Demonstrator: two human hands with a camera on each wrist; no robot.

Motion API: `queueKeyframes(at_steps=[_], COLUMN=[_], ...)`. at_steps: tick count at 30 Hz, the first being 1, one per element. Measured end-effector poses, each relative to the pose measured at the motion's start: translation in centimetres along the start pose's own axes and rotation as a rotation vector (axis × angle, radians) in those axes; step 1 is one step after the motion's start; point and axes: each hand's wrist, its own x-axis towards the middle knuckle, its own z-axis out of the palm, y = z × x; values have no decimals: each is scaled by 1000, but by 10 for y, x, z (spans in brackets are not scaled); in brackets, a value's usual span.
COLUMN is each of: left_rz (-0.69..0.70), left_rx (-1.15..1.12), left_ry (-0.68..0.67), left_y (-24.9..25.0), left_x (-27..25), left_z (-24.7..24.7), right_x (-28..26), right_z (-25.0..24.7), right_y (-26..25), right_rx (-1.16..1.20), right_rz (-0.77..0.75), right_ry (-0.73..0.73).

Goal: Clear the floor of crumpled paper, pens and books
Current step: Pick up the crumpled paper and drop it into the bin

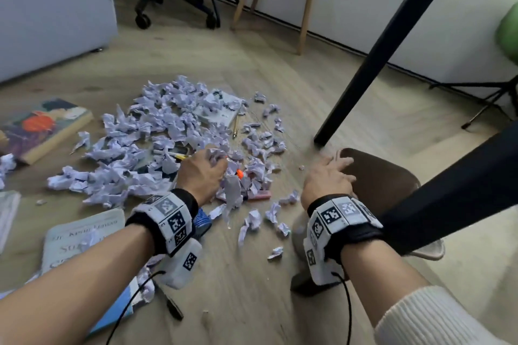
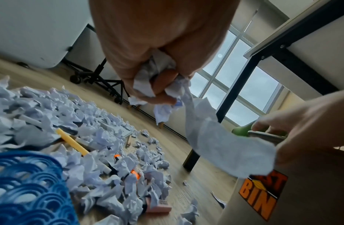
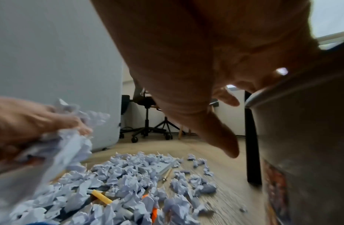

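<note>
From the head view, my left hand (image 1: 202, 173) gripped a wad of crumpled paper (image 1: 232, 190) above the heap of crumpled paper (image 1: 157, 143) on the floor (image 1: 280, 70), with books (image 1: 42, 129) lying around it. My right hand (image 1: 326, 176) rested, fingers fairly straight, on the rim of the brown bin (image 1: 386, 176).

From the left wrist, the fingers (image 2: 163, 85) were curled around paper, a strip trailing toward the bin; a yellow pen (image 2: 72, 141) lay in the heap beside a blue basket (image 2: 28, 185).

From the right wrist, the hand (image 3: 196, 76) was spread loosely at the bin's rim, holding nothing.
</note>
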Motion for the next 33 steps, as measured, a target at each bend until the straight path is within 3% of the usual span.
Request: queueKeyframes(at_steps=[6,9,12,15,18,21,24,27,29,31,33], left_rz=[83,154,228,293,384,455,354,95,11,13,-26], left_rx=[-49,-65,-158,-246,-187,-60,163,454,502,530,677], left_ry=[22,92,194,383,591,633,563,327,249,344,597], left_y=[-7,1,20,41,54,53,29,-2,-21,-35,-50], left_x=[-7,-3,3,9,6,-8,-14,-30,-54,-84,-117], left_z=[-37,-64,-101,-153,-207,-249,-280,-303,-316,-329,-341], right_x=[-9,-19,-41,-68,-90,-107,-116,-120,-127,-139,-152], right_z=[-16,-42,-65,-78,-91,-105,-109,-99,-90,-82,-72], right_y=[-9,-30,-64,-98,-133,-167,-199,-225,-245,-264,-281], right_rx=[158,166,116,26,-60,-113,-117,-28,-25,-17,9], right_rz=[-102,-226,-464,-779,-1077,-1358,-1586,-1758,-1884,-2007,-2095], right_ry=[30,126,283,393,421,365,380,433,454,480,508])
